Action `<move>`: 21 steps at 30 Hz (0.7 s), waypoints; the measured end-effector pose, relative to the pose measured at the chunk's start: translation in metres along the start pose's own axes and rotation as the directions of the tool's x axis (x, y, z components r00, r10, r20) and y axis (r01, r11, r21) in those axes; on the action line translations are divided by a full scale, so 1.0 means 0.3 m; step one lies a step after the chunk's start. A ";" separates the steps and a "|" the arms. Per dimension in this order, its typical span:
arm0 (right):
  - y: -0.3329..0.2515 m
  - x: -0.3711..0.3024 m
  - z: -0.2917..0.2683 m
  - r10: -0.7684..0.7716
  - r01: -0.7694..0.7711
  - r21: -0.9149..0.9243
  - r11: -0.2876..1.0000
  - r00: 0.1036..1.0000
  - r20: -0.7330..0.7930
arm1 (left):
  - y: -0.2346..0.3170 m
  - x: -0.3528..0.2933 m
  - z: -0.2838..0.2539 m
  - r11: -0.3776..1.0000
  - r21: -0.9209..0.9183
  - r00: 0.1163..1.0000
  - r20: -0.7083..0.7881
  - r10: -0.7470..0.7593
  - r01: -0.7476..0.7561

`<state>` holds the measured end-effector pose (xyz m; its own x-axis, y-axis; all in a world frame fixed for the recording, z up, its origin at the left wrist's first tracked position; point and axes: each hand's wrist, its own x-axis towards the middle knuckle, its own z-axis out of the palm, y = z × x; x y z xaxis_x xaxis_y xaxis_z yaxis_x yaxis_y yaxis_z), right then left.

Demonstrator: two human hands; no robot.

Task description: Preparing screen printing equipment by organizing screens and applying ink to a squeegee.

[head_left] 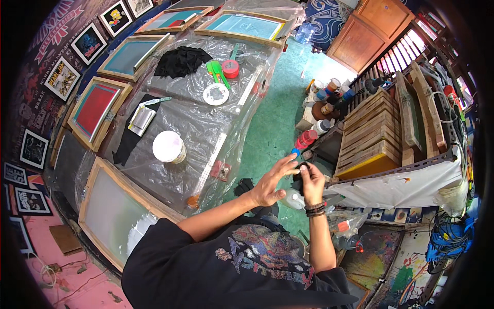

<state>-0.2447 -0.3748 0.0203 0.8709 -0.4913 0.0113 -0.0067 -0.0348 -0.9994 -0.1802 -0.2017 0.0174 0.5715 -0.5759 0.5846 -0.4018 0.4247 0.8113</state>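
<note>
My right hand point(312, 184), with dark bracelets at the wrist, pinches a small piece of black cloth point(298, 176) between thumb and fingers. Close beside it on the left, my left hand point(270, 184) has its fingers stretched out and the thumb apart; its fingertips reach the cloth's edge, and whether they touch it I cannot tell. Both hands are raised over the green floor, to the right of the table. Below them, partly hidden, stands a whitish translucent jug point(294, 200).
A plastic-covered table point(206, 129) on the left bears a white tub point(169, 147), black fabric point(182, 61) and a red-lidded container point(230, 68). Wooden-framed screens point(100, 108) line its edge. At right, a rack holds wooden frames point(370, 136), with paint bottles point(306, 138) beside it.
</note>
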 end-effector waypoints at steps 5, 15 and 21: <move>-0.108 0.005 -0.024 -0.108 0.108 0.005 0.994 0.994 0.020 | 0.010 0.050 -0.056 0.998 -0.018 0.997 -0.038 -0.067 0.066; -0.108 -0.049 0.039 -0.417 0.403 -0.528 0.747 0.903 0.099 | 0.030 0.046 -0.022 1.000 -0.013 1.000 0.016 0.012 -0.012; -0.030 0.033 -0.128 -0.102 0.107 0.037 0.994 0.989 -0.105 | 0.034 0.072 -0.011 0.988 -0.154 1.000 0.008 -0.010 0.011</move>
<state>-0.2549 -0.4129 0.0306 0.8108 -0.5735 0.1171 0.1047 -0.0548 -0.9930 -0.1696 -0.2075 0.0382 0.5693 -0.5858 0.5768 -0.2803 0.5212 0.8061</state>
